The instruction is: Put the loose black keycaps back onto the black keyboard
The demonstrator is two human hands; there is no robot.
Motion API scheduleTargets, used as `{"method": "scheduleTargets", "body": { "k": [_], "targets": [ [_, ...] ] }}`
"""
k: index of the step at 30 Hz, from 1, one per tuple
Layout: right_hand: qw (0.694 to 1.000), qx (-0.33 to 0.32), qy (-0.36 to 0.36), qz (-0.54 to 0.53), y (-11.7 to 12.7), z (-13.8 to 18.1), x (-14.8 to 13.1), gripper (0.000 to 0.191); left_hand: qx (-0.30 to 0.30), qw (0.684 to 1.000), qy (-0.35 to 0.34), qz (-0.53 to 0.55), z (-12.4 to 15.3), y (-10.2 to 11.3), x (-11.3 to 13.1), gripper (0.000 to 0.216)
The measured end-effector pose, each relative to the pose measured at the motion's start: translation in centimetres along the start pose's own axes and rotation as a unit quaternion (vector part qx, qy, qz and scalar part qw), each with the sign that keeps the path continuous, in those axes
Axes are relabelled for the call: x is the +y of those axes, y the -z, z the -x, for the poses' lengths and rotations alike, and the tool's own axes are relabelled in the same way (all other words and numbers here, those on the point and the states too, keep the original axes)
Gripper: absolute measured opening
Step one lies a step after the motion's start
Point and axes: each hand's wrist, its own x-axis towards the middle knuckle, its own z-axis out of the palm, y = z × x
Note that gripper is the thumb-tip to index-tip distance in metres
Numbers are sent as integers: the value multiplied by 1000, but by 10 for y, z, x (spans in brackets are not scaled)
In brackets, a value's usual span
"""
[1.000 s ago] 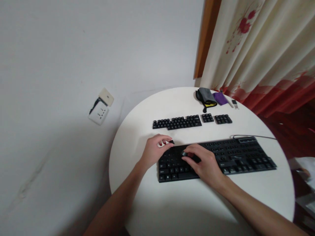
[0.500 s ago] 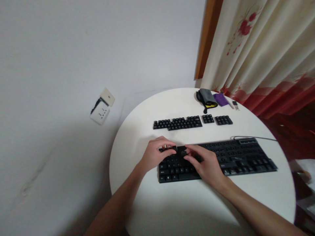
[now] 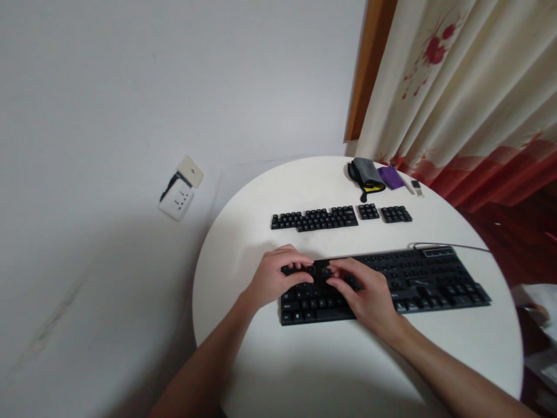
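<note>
A black keyboard (image 3: 339,313) lies on the round white table, with some keys gone from its upper left part. Over that part, my left hand (image 3: 278,273) pinches a small black keycap (image 3: 311,270) between thumb and fingers, low against the keyboard. Facing it from the right, my right hand (image 3: 365,287) curls its thumb and forefinger round another dark keycap (image 3: 326,271). The fingertips of both hands are close together but apart. Fingers partly hide both keycaps.
Loose black keycaps (image 3: 326,219) stand in rows behind the keyboard, with two smaller blocks (image 3: 369,211) to their right. Farther back on the white table (image 3: 243,232) are a grey pouch (image 3: 369,172), a purple cloth (image 3: 391,177) and a small clip-like item (image 3: 416,187). A cable (image 3: 452,245) trails right.
My left fingertips have come down slightly toward the keyboard with the keycap, which was raised and tilted before. My right hand has stayed almost in place.
</note>
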Motion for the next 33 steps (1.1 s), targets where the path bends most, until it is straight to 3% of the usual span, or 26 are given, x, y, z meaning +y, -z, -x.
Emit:
{"method": "scheduleTargets", "body": {
  "k": [13, 18, 25, 29, 33],
  "targets": [
    [997, -28, 65, 15, -1, 2, -1, 38, -27, 996, -78, -18, -2, -4, 5, 33],
    [997, -18, 64, 33, -1, 0, 0, 32, -26, 995, -89, -37, -2, -3, 5, 31],
    [999, -9, 16, 50, -1, -1, 5, 23, -57, 996, -31, -56, 4, -1, 6, 24],
    [999, -10, 13, 45, 0, -1, 3, 21, -130, 991, 31, -27, 8, 3, 1, 13],
    [999, -12, 14, 38, -1, -1, 2, 20, -191, 975, 116, 3, 10, 5, 0, 17]
  ]
}}
